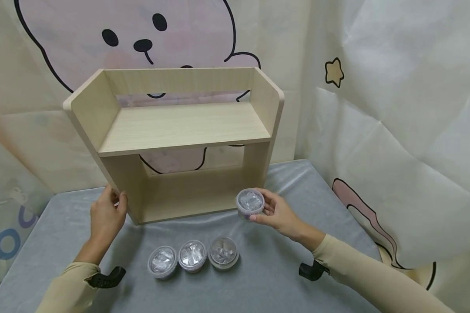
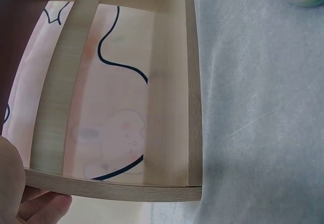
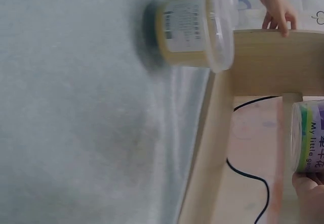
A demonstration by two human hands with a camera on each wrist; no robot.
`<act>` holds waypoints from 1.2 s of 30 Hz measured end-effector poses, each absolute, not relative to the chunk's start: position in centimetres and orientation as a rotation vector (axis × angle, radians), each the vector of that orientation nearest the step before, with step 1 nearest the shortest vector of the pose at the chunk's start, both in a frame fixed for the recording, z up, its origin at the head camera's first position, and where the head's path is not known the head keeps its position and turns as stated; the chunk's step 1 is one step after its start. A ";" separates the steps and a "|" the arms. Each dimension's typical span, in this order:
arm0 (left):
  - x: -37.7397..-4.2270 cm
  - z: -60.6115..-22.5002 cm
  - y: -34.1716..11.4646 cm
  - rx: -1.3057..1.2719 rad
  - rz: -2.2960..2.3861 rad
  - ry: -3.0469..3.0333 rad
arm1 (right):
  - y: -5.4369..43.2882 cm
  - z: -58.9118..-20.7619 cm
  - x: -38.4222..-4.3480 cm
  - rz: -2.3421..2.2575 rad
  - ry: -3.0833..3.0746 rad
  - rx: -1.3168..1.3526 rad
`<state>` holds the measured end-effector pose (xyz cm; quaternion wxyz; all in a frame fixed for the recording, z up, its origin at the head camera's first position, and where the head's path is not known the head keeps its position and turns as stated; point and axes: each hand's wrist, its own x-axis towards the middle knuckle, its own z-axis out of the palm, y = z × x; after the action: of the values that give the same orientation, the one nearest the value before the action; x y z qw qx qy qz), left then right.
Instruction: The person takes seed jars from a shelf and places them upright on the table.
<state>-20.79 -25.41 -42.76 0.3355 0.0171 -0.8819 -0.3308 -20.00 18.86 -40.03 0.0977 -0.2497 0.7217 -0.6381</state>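
A two-tier wooden desk shelf (image 1: 184, 128) stands at the back of the table. Along its left side panel (image 1: 109, 174), my left hand (image 1: 107, 217) grips the edge, with fingertips (image 2: 53, 209) showing past the board in the left wrist view. My right hand (image 1: 280, 217) holds a small round plastic tub (image 1: 250, 201) by its side, in front of the shelf's lower right corner. That tub (image 3: 311, 138) has a clear lid and a purple and green printed label. Three similar lidded tubs (image 1: 192, 255) sit in a row on the table before the shelf.
A grey-blue cloth (image 1: 266, 269) covers the table. Behind the shelf hangs a light backdrop (image 1: 282, 52) with cartoon drawings, and another sheet (image 1: 395, 87) hangs at the right. A black strap mount (image 1: 312, 270) sits on my right wrist, with another (image 1: 107, 278) on the left.
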 end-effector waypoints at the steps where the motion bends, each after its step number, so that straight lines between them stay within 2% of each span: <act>1: -20.8 -42.8 -25.4 0.047 -0.861 -2.298 | 18.9 -40.3 -20.0 -1.887 2.136 -0.738; 36: -21.1 -43.0 -25.7 0.034 -0.861 -2.285 | 21.4 -48.4 -16.8 -1.765 2.024 -0.695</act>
<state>-21.07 -25.71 -43.04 0.3426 0.0132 -0.8791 -0.3312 -16.81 21.43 -48.44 0.1830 -0.2462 0.7174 -0.6255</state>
